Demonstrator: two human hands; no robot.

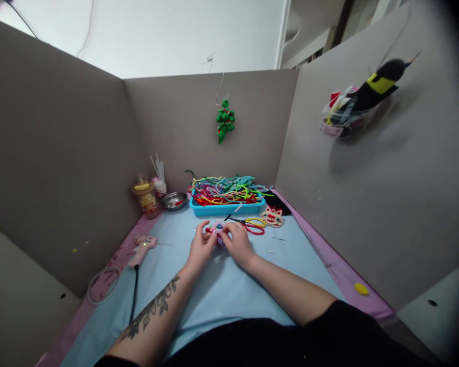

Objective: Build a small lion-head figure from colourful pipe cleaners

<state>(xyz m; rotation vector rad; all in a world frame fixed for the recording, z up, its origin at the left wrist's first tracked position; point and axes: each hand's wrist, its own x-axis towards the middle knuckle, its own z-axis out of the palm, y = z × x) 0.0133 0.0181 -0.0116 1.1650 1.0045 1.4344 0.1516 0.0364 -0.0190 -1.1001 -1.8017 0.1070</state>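
A small craft piece of fuzzy pipe cleaner (220, 240), mostly purple with red and a bit of blue, sits between my two hands above the blue cloth. My left hand (204, 241) pinches it from the left, near its red part. From the right, my right hand (236, 241) closes its thumb and fingers on the same piece. My fingers cover much of it, so its full shape is hidden. Just beyond my right hand lie scissors (255, 230) with one red and one yellow handle. A cream and red pipe-cleaner face (272, 216) rests beside them.
A blue tray (229, 209) heaped with coloured pipe cleaners stands at the back. Left of it are a metal bowl (174, 201) and a lidded cup (147, 200). A pink glue gun (145, 247) with a cord lies at left. Grey panels (176, 122) enclose three sides.
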